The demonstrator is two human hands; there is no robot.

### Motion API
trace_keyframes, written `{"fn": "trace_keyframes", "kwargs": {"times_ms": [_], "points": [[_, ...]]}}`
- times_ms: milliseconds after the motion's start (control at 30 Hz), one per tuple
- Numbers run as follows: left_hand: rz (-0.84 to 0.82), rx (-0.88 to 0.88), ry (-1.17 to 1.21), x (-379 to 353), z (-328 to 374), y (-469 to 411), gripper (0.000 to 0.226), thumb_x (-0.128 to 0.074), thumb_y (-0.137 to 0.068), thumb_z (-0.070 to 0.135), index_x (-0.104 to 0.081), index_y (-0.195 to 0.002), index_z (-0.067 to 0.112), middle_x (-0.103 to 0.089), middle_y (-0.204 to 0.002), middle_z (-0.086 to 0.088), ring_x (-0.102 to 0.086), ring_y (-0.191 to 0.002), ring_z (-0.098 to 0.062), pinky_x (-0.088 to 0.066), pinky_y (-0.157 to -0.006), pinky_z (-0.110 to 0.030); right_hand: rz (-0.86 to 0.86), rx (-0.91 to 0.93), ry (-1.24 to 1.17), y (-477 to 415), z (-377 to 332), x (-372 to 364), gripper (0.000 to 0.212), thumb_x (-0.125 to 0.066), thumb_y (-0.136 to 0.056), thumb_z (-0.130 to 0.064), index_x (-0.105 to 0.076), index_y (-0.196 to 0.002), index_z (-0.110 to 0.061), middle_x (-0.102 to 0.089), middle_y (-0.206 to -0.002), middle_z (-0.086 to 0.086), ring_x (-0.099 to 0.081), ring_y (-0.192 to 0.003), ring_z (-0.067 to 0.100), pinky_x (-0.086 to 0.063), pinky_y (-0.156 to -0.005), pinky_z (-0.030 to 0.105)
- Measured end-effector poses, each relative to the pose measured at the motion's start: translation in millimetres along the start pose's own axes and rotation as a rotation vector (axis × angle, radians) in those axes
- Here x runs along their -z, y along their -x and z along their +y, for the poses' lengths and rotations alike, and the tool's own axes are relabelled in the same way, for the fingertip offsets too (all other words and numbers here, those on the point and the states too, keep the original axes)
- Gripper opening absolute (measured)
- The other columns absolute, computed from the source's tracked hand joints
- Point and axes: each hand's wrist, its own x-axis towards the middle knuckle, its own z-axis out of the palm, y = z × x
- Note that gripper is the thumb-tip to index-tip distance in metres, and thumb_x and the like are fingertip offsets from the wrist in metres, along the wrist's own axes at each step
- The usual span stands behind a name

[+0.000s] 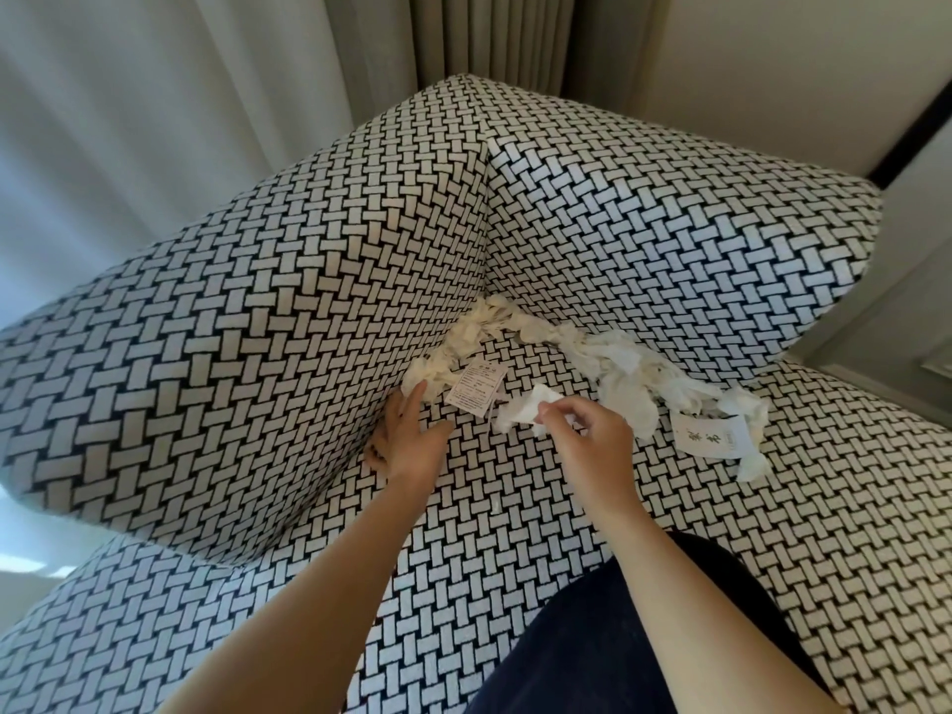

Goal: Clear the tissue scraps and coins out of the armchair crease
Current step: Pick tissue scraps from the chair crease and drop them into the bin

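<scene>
Head view, looking down into the far corner of an armchair [257,327] upholstered in a nubbly black-and-white basket-weave fabric. The chair's padded arm and back meet in a straight vertical seam. Tissue scraps [618,368], torn, soft and crumpled, lie packed along the crease where the seat [515,507] joins the arm and back. They look cream-coloured at the far left of the corner and whiter toward the right.

The person's left hand [412,440] lies flat against the arm of the chair, fingers straight and together, the fingertips touching the near-left end of the scraps; it grasps nothing. The right hand [592,430] hovers just above the seat, its thumb and curled fingers pinching a thin white tissue piece [523,409], which hangs limp to the left of the hand.

A small printed label [476,386], rectangular and creased, rests on the seat between the two hands, against the scraps. Another paper slip [708,435] bearing dark characters lies at the right end of the pile.

A dark trouser leg [592,636] rests on the near edge of the seat. Behind the chair hang pale sheer curtains [154,121] at left and a heavier pleated grey-beige drape [463,33], with a plain cream wall [772,69] at right.
</scene>
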Motion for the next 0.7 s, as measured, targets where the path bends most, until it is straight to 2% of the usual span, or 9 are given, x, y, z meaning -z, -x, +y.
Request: {"fn": "trace_keyframes", "kwargs": {"times_ms": [133,267,333,467,567,700], "points": [[-0.006,0.016,0.091,2,0,-3,0.058,-0.054,-0.091,0.030,-0.032,-0.145,0.027,-0.021,-0.154,0.011,-0.011,-0.142,-0.022,-0.001,-0.117,-0.046,0.067,-0.017,-0.068,2,-3,2,0.027,-0.063,-0.087,-0.013,-0.058,-0.060,-0.014,-0.056,-0.057,-0.004,-0.049,-0.052,-0.002,-0.039,-0.055,0.008],[0.001,0.073,0.413,4,-9,-2,0.051,-0.058,-0.088,0.022,-0.045,-0.138,0.025,-0.036,-0.148,0.008,-0.027,-0.137,-0.018,-0.024,-0.114,-0.043,0.051,-0.026,-0.088,3,-4,2,0.030,-0.063,-0.087,-0.012,-0.056,-0.058,-0.014,-0.053,-0.054,-0.004,-0.043,-0.048,0.000,-0.037,-0.052,0.011],[-0.009,0.096,0.524,9,-9,3,0.048,-0.058,-0.088,0.016,-0.049,-0.135,0.025,-0.039,-0.144,0.005,-0.034,-0.132,-0.017,-0.029,-0.111,-0.037,0.041,-0.032,-0.094,4,-5,3,0.030,-0.062,-0.087,-0.011,-0.057,-0.058,-0.015,-0.054,-0.054,-0.004,-0.042,-0.048,0.000,-0.035,-0.050,0.011],[-0.036,0.010,0.567,21,-3,19,0.043,-0.052,-0.092,0.009,-0.052,-0.134,0.018,-0.043,-0.138,0.008,-0.039,-0.124,-0.008,-0.028,-0.099,-0.023,0.028,-0.041,-0.094,5,-5,3,0.027,-0.062,-0.087,-0.011,-0.058,-0.060,-0.012,-0.051,-0.051,-0.007,-0.039,-0.043,-0.002,-0.032,-0.046,0.009],[-0.035,-0.039,0.579,25,1,34,0.036,-0.051,-0.093,0.007,-0.058,-0.127,0.016,-0.046,-0.136,0.008,-0.040,-0.119,-0.004,-0.027,-0.099,-0.022,0.019,-0.047,-0.085,6,-5,4,0.024,-0.063,-0.087,-0.012,-0.060,-0.063,-0.009,-0.050,-0.051,-0.007,-0.040,-0.044,-0.001,-0.034,-0.050,0.011],[-0.010,-0.046,0.590,28,0,51,0.030,-0.052,-0.092,0.009,-0.063,-0.120,0.016,-0.054,-0.122,0.010,-0.045,-0.115,-0.005,-0.031,-0.094,-0.022,0.017,-0.058,-0.078,10,-7,7,0.021,-0.065,-0.086,-0.014,-0.058,-0.066,-0.011,-0.052,-0.056,-0.010,-0.044,-0.051,0.000,-0.037,-0.056,0.020]]}}
